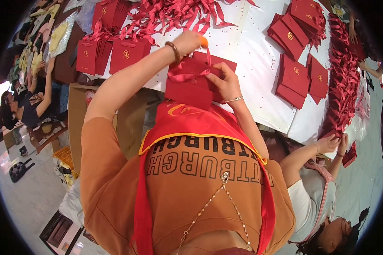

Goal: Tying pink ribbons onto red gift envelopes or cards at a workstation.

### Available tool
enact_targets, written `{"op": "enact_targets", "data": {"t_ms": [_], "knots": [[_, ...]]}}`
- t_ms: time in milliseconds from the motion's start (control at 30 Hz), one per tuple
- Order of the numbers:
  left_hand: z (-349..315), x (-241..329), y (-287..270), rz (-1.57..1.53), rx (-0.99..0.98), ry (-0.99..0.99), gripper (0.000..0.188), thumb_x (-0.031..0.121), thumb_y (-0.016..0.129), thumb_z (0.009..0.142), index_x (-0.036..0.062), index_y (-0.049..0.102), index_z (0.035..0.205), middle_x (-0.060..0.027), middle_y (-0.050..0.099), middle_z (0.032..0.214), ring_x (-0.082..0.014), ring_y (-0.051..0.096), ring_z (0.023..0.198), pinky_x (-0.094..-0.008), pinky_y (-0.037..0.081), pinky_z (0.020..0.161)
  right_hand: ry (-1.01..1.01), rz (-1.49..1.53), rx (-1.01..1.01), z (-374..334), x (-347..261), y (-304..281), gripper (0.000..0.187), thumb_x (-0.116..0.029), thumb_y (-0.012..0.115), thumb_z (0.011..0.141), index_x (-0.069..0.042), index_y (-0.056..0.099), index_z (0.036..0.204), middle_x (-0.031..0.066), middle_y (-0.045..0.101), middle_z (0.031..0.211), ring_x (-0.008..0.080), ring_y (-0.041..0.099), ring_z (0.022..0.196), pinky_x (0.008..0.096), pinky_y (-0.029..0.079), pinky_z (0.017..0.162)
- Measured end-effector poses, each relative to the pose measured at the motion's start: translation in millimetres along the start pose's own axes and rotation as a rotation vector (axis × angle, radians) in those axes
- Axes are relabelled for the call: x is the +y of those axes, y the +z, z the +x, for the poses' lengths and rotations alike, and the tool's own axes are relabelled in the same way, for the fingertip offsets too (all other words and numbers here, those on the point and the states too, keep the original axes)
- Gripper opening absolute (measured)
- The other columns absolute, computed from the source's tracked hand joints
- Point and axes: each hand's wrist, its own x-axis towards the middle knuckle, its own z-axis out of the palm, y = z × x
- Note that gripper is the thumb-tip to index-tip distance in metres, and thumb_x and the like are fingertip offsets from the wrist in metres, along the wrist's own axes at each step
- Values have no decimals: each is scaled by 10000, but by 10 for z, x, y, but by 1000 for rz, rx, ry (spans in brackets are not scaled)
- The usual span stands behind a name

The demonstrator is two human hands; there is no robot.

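A dark red paper gift bag [188,94] lies in front of me at the table's near edge, with another red piece behind it. My left hand [188,43] is closed above the bag, pinching a red ribbon [208,56] that runs down to it. Something small and orange [204,41] shows at its fingertips; I cannot tell what it is. My right hand [228,83] rests on the right side of the bag. Its thumb and finger pinch the end of a ribbon loop [184,77] lying across the bag.
Red bags [130,55] stand at the left, beneath a heap of red ribbons [170,15]. More stacked bags [292,78] lie at the right of the white table [255,91]. A cardboard box [78,108] stands by my left elbow. Other people [308,199] work on both sides.
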Motion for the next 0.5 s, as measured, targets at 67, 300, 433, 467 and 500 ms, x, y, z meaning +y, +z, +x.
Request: {"op": "enact_targets", "data": {"t_ms": [67,300,433,467,500], "knots": [[94,7,-96,-414,148,-122,129,110,515,804,32,605,754,51,365,500,-58,300,423,-224,239,399,234,192,-111,-13,-90,-27,214,-129,674,740,-30,564,894,61,580,720,143,534,657,267,440,629],[237,93,-403,-877,170,-137,153,111,431,881,18,538,824,61,324,512,-59,266,420,-214,245,406,177,122,-237,43,-243,-163,184,-129,664,762,-33,564,883,14,556,645,59,503,602,219,410,565],[230,128,-421,-886,68,-60,180,151,424,899,12,540,903,19,446,612,-79,395,494,-225,355,475,189,331,-265,33,-177,-145,180,-102,662,767,-35,561,899,1,568,722,51,519,663,209,424,606],[208,149,-409,-887,26,-24,195,164,438,897,12,541,963,-3,516,682,-92,480,553,-235,421,528,179,448,-249,13,-184,-141,181,-92,661,769,-35,557,906,-5,575,753,59,529,691,208,433,630],[182,139,-376,-886,25,-24,195,164,438,897,12,541,963,-3,516,682,-92,480,553,-235,421,528,178,448,-248,-10,-180,-156,181,-92,661,769,-35,557,906,-5,575,753,59,529,691,208,433,630]]}}
